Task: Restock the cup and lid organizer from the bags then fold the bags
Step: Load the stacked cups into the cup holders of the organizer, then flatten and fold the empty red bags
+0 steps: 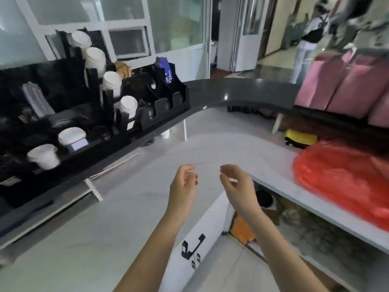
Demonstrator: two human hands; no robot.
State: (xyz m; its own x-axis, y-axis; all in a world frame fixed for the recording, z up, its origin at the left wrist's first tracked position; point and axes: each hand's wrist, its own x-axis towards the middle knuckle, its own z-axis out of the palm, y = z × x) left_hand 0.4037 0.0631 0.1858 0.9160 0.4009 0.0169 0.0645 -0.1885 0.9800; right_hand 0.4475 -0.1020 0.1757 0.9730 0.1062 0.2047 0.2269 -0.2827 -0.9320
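Head view: the fingers of the left hand [183, 184] and right hand [235, 184] are loosely curled; whether a clear bag is pinched between them cannot be told. Both are held over the grey countertop [126, 207]. At its far left edge the black organizer [160, 106] is seen, four white cup stacks [95, 57] tiered in it. One red bag [345, 178] lies at the right edge.

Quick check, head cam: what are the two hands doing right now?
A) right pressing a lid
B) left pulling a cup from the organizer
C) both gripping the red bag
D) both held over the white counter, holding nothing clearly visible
D: the left hand and right hand hang loosely curled over the white counter, clear of the red bag and the organizer.
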